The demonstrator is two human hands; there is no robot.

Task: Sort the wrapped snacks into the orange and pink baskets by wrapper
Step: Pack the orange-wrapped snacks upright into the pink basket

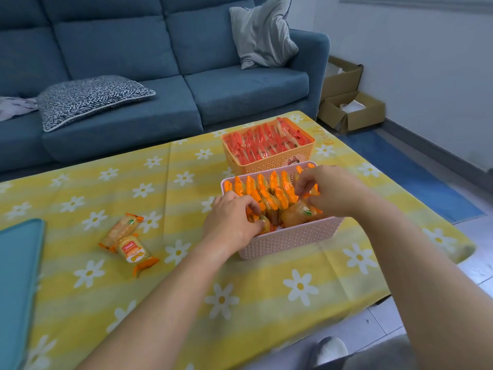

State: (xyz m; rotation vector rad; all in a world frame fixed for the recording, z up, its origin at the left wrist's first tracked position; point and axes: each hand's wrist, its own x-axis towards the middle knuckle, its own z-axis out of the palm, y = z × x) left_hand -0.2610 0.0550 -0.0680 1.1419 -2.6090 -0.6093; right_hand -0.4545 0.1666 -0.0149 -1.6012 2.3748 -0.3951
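The pink basket [288,240] stands on the table's right half and holds several orange-wrapped snacks [269,189] set on edge. Behind it, the orange basket [266,164] is filled with red-wrapped snacks [264,141]. My left hand [232,220] reaches into the pink basket's near left corner, its fingers closed on an orange-wrapped snack there. My right hand [330,189] is over the basket's right side, fingers pinching orange-wrapped snacks. Two loose orange-wrapped snacks [128,243] lie overlapping on the tablecloth, left of the pink basket.
A yellow tablecloth with white daisies [240,303] covers the low table. A teal flat object [18,276] lies at the left edge. A blue sofa [160,76] with cushions stands behind the table. Cardboard boxes [349,110] sit on the floor at right.
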